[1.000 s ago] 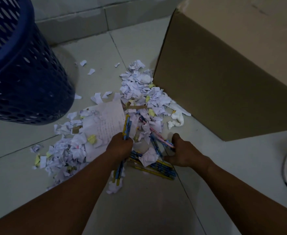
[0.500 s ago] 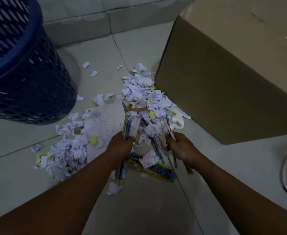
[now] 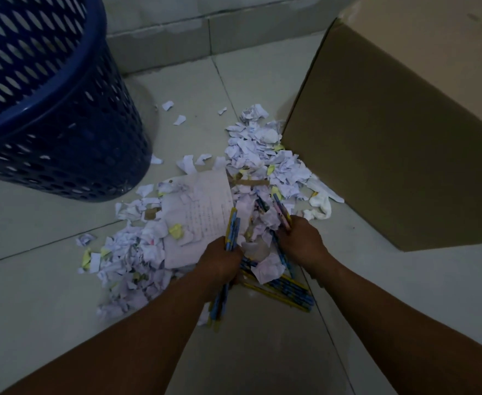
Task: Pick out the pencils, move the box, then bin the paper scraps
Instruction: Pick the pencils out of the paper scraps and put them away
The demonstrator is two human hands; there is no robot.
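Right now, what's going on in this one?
A person is picking pencils out of a heap of paper scraps on the tiled floor. The left hand grips a pencil bundle; the right hand pinches a couple of pencils above the heap. Other loose pencils lie below the hands. The cardboard box stands right of the heap, the blue basket left.

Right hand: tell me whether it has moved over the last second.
Yes. The right hand, gripping pencils, has shifted forward, away from the loose pencils and deeper into the paper scraps.
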